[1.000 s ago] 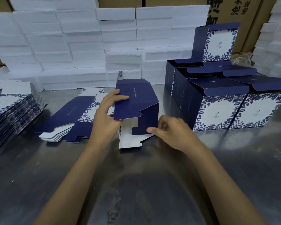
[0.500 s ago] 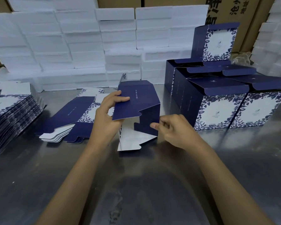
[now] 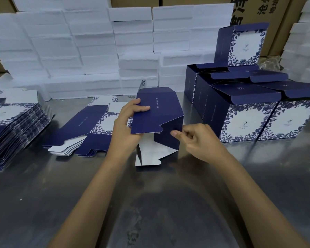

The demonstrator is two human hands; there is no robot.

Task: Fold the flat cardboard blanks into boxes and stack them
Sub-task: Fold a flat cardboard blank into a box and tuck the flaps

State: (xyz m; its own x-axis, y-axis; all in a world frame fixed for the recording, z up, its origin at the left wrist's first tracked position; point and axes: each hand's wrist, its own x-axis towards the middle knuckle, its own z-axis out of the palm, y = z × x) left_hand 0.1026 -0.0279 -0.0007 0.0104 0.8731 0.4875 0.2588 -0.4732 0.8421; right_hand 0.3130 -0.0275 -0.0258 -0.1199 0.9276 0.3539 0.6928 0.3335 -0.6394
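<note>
Left hand (image 3: 126,127) grip holds box (image 3: 159,117) left edge.

Left hand (image 3: 125,127) gripping, thumb on top; right hand (image 3: 199,140) curled, thumb pressing forward.

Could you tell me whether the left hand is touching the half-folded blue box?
Touching. The head view shows the left hand gripping the half-folded box, its thumb lying flat on the top panel.
</note>
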